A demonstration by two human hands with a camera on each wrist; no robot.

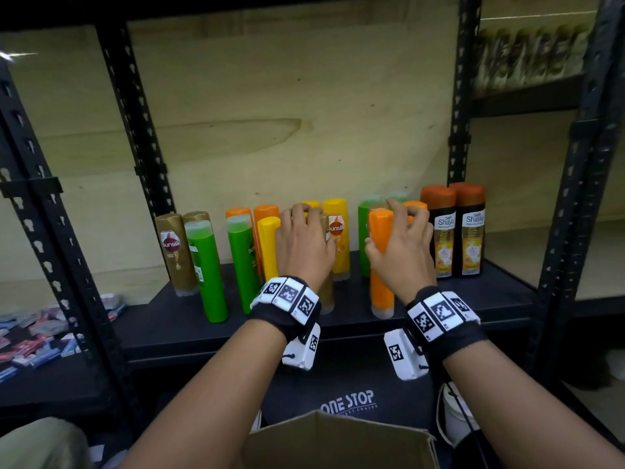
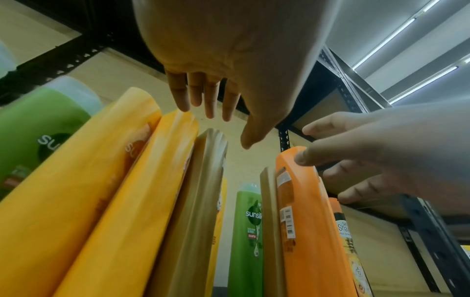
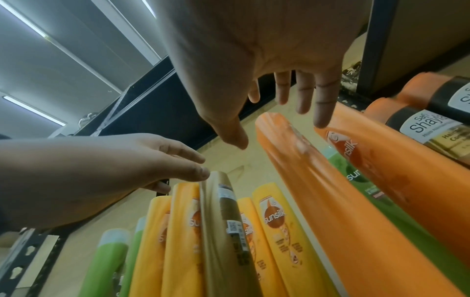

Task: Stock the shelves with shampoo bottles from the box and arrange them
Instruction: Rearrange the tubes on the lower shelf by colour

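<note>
A row of shampoo bottles stands on the black shelf point(image 1: 169, 319). My left hand point(image 1: 304, 231) hovers over the cap of a gold bottle point(image 1: 326, 292) among the yellow ones; its fingers point(image 2: 208, 108) are straight and its fingertips just reach the gold bottle's point(image 3: 221, 221) top. My right hand point(image 1: 395, 231) is spread around the top of an orange bottle point(image 1: 381, 238). Its thumb touches the near face of that orange bottle point(image 2: 302, 221) and its fingers point(image 3: 302, 100) are straight behind it. A cardboard box point(image 1: 338, 441) lies below the shelf, in front of me; its inside is hidden.
Green bottles point(image 1: 206, 272) and another gold bottle point(image 1: 174, 252) stand at the left, two black Shayla bottles point(image 1: 470, 231) at the right end. Black perforated uprights point(image 1: 460, 96) frame the bay. Small packets point(image 1: 33, 333) lie on the left neighbouring shelf.
</note>
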